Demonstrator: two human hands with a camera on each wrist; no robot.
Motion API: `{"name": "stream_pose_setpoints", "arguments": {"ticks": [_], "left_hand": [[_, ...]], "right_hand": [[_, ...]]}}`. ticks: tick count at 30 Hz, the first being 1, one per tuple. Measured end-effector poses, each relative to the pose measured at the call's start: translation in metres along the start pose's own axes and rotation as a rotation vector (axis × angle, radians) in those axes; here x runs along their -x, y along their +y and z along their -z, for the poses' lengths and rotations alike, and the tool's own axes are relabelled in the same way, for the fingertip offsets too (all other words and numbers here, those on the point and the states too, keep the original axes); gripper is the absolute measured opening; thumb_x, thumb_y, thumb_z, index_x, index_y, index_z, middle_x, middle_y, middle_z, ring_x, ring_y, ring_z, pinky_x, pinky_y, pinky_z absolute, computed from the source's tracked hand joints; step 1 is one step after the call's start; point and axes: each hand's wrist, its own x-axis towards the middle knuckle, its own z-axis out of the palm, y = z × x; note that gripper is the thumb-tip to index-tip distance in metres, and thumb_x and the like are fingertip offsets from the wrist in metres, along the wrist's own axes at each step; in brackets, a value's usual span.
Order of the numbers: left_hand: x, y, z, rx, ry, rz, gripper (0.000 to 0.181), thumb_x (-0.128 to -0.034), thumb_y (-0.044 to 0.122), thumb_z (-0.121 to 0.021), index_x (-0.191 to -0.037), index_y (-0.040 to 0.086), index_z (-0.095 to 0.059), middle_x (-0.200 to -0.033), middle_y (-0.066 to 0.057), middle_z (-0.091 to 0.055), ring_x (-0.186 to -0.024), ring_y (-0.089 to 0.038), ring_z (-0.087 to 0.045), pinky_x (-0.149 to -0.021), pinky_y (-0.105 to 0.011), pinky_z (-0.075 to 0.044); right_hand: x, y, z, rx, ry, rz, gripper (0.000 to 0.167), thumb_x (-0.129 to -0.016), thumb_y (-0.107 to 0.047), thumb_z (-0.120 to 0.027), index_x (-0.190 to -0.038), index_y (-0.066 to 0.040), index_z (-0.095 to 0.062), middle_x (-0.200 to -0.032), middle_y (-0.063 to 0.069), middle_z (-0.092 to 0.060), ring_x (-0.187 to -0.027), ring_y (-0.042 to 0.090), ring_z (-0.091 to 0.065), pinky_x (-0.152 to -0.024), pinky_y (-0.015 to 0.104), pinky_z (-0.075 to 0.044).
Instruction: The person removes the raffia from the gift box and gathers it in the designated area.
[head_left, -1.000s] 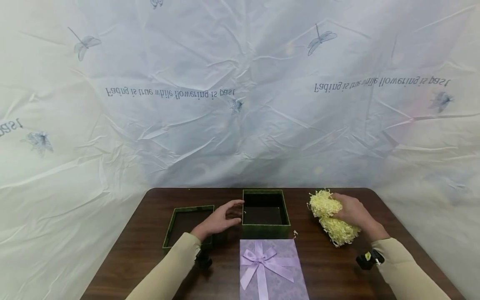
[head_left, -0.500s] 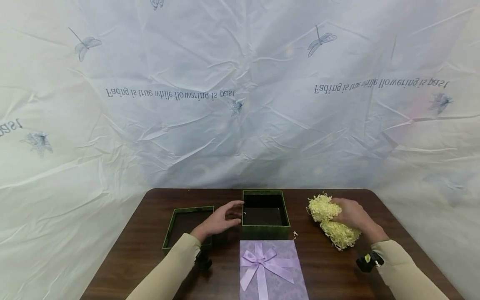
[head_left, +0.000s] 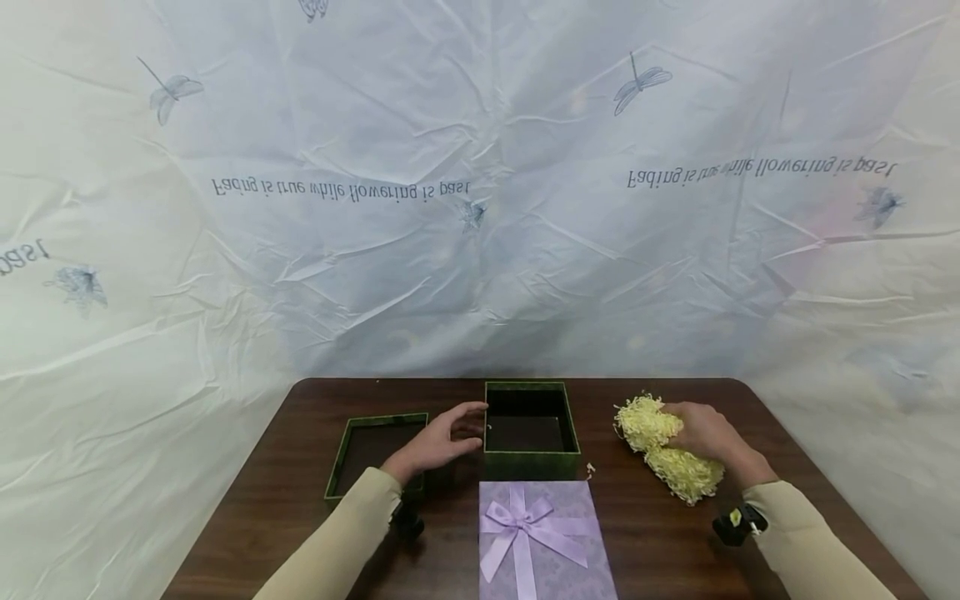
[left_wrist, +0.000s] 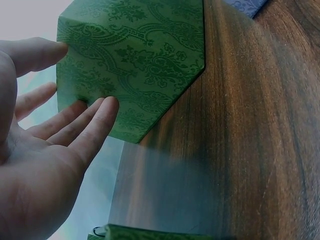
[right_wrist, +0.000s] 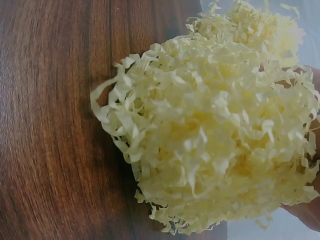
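Note:
In the head view, my left hand (head_left: 435, 440) is at the left wall of a deep green box (head_left: 531, 463). Its fingertips touch the patterned green side (left_wrist: 135, 65) in the left wrist view, with the fingers fairly straight. To the right, my right hand (head_left: 705, 432) grips a bunch of pale yellow shredded paper (head_left: 648, 423). The bunch bulges on both sides of the grip, and its lower part hangs toward the table's front. Curly strands of shredded paper (right_wrist: 210, 135) fill the right wrist view and hide most of the fingers.
A shallow green lid (head_left: 360, 450) lies inside up at the left, partly behind my left forearm. In front of the box is a lilac gift box (head_left: 551, 542) with a ribbon bow. A scrap of shredded paper (head_left: 590, 470) lies on the brown table (head_left: 630, 533).
My right hand and the yellow shredded paper have come down slightly, toward the table's near side. My left hand stays at the green box.

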Motion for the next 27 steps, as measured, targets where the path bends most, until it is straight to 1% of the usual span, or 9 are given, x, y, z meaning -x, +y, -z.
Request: {"name": "stream_pose_setpoints", "arguments": {"ticks": [3, 6, 8, 11, 12, 15, 19, 22, 27], "left_hand": [[0.001, 0.002, -0.001, 0.0, 0.0, 0.0, 0.059, -0.0969, 0.009, -0.06, -0.15, 0.011, -0.034, -0.149, -0.015, -0.042, -0.126, -0.032, -0.053, -0.099, -0.047, -0.049], [0.005, 0.013, 0.001, 0.013, -0.006, -0.008, 0.058, -0.0967, 0.007, -0.06, -0.149, 0.01, -0.036, -0.148, -0.016, -0.043, -0.126, -0.036, -0.052, -0.099, -0.049, -0.048], [0.007, 0.021, 0.002, 0.018, -0.013, -0.012, 0.057, -0.0964, 0.006, -0.06, -0.149, 0.01, -0.037, -0.147, -0.016, -0.043, -0.126, -0.037, -0.052, -0.099, -0.05, -0.048], [0.011, 0.03, 0.003, 0.02, -0.018, -0.015, 0.056, -0.0964, 0.006, -0.06, -0.148, 0.009, -0.038, -0.146, -0.017, -0.044, -0.125, -0.037, -0.053, -0.099, -0.049, -0.048], [0.011, 0.031, 0.003, 0.021, -0.019, -0.013, 0.056, -0.0964, 0.006, -0.06, -0.148, 0.009, -0.038, -0.147, -0.017, -0.044, -0.125, -0.037, -0.053, -0.099, -0.049, -0.048], [0.012, 0.033, 0.002, 0.021, -0.017, -0.009, 0.056, -0.0964, 0.006, -0.06, -0.148, 0.009, -0.038, -0.147, -0.016, -0.044, -0.125, -0.036, -0.053, -0.099, -0.048, -0.049], [0.011, 0.031, 0.002, 0.021, -0.014, -0.007, 0.057, -0.0963, 0.006, -0.06, -0.148, 0.01, -0.037, -0.147, -0.016, -0.043, -0.126, -0.036, -0.052, -0.099, -0.049, -0.048], [0.01, 0.029, 0.002, 0.023, -0.013, -0.007, 0.057, -0.0963, 0.006, -0.06, -0.149, 0.01, -0.037, -0.148, -0.016, -0.043, -0.126, -0.036, -0.052, -0.099, -0.049, -0.048], [0.011, 0.029, 0.002, 0.019, -0.015, 0.0, 0.058, -0.0965, 0.006, -0.059, -0.149, 0.011, -0.036, -0.148, -0.015, -0.043, -0.126, -0.036, -0.052, -0.099, -0.048, -0.049]], "right_hand": [[0.0, 0.0, 0.001, 0.017, -0.009, 0.009, 0.055, -0.081, -0.01, -0.076, -0.13, 0.005, -0.057, -0.128, 0.034, -0.055, -0.051, 0.011, -0.045, -0.051, 0.03, -0.036], [0.001, 0.0, 0.002, 0.028, -0.011, 0.017, 0.054, -0.08, -0.011, -0.076, -0.128, 0.005, -0.059, -0.127, 0.033, -0.056, -0.062, 0.015, -0.055, -0.053, 0.031, -0.038], [0.0, 0.0, 0.002, 0.031, -0.013, 0.02, 0.053, -0.08, -0.011, -0.076, -0.127, 0.005, -0.059, -0.126, 0.033, -0.057, -0.071, 0.021, -0.061, -0.054, 0.032, -0.039], [0.0, 0.002, 0.0, 0.035, -0.022, 0.016, 0.052, -0.08, -0.011, -0.077, -0.127, 0.005, -0.06, -0.126, 0.032, -0.057, -0.079, 0.025, -0.064, -0.056, 0.032, -0.04], [0.0, 0.003, -0.001, 0.038, -0.027, 0.017, 0.052, -0.08, -0.012, -0.077, -0.127, 0.005, -0.06, -0.126, 0.032, -0.057, -0.079, 0.024, -0.063, -0.056, 0.032, -0.039], [0.0, 0.004, -0.004, 0.022, -0.038, 0.003, 0.052, -0.081, -0.011, -0.075, -0.128, 0.004, -0.059, -0.128, 0.032, -0.056, -0.067, 0.018, -0.057, -0.054, 0.031, -0.038], [0.0, 0.003, -0.005, 0.013, -0.04, -0.002, 0.052, -0.081, -0.011, -0.075, -0.129, 0.004, -0.059, -0.128, 0.033, -0.056, -0.06, 0.014, -0.048, -0.053, 0.032, -0.036], [0.0, 0.0, -0.004, 0.019, -0.039, -0.012, 0.052, -0.082, -0.011, -0.074, -0.129, 0.003, -0.059, -0.128, 0.032, -0.055, -0.061, 0.014, -0.048, -0.054, 0.032, -0.036], [0.001, -0.002, -0.005, 0.006, -0.041, -0.025, 0.053, -0.082, -0.01, -0.074, -0.131, 0.003, -0.057, -0.13, 0.034, -0.053, -0.059, 0.014, -0.048, -0.052, 0.031, -0.036]]}}
